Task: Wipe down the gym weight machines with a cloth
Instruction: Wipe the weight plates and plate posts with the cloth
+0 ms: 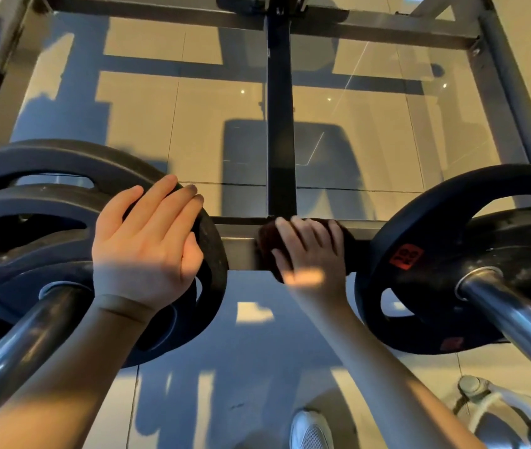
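A dark cloth (pixel 267 244) lies pressed on the machine's horizontal crossbar (pixel 238 251) between two stacks of plates. My right hand (pixel 309 251) is clamped over that cloth and the bar. My left hand (pixel 147 244) rests on the rim of the black weight plate (pixel 212 254) at the left, fingers curled over its edge. At the right hangs another black plate (pixel 419 254) with a red label, on a chrome sleeve (pixel 516 319). A second chrome sleeve (pixel 21 345) carries the left plates.
A dark upright post (pixel 281 124) rises from the crossbar's middle, inside a grey steel frame (pixel 503 92). Below is a tiled floor (pixel 225 367) with sun patches. A white shoe (pixel 311 431) shows at the bottom, and a grey fixture (pixel 484 403) sits at bottom right.
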The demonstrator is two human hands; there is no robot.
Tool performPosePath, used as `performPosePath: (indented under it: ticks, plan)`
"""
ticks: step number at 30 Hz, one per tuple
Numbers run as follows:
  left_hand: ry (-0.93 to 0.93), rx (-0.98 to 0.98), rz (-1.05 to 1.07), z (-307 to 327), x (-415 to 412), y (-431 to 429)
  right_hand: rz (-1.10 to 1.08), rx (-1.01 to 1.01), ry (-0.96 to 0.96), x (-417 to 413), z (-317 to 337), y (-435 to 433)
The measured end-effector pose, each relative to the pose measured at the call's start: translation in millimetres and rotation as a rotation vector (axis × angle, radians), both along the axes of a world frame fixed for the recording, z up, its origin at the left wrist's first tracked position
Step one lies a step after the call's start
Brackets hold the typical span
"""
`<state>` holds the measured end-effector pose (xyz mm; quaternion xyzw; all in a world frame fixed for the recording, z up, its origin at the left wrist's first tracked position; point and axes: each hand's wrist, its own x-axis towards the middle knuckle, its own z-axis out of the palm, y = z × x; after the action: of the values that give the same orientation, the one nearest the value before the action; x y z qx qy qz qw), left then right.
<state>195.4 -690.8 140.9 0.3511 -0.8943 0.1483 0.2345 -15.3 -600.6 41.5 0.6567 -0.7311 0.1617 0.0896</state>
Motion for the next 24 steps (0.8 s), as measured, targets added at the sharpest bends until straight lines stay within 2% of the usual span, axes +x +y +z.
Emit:
performPosePath:
  ticks: [3, 6, 8, 14, 19, 24]
  plan:
    - [-0.002, -0.001, -0.017, -1.2, 0.1, -0.8, -0.144, -0.023, 0.000, 12.0, -4.8, -2.4]
    - [0.003, -0.008, -0.009, -1.4, 1.5, -0.5, -0.036, -0.013, -0.002, 24.3, -2.1, -17.7]
    - [0.002, -0.008, -0.007, -1.5, 0.3, -0.3, 0.042, 0.001, 0.069, 17.5, -4.2, -15.5]
    - [-0.006, -0.002, 0.010, -1.0, 0.0, 0.5, -0.086, 0.076, 0.062, 24.0, -4.1, 1.0]
    - [-0.029, 0.019, 0.044, 1.0, -1.0, 1.6, 0.023, 0.148, 0.134, 22.4, 6.1, -9.1]
    - [-0.104, 0.104, 0.112, 5.7, -2.6, 9.8, 0.091, 0.191, 0.039, 16.6, 29.2, -14.5]
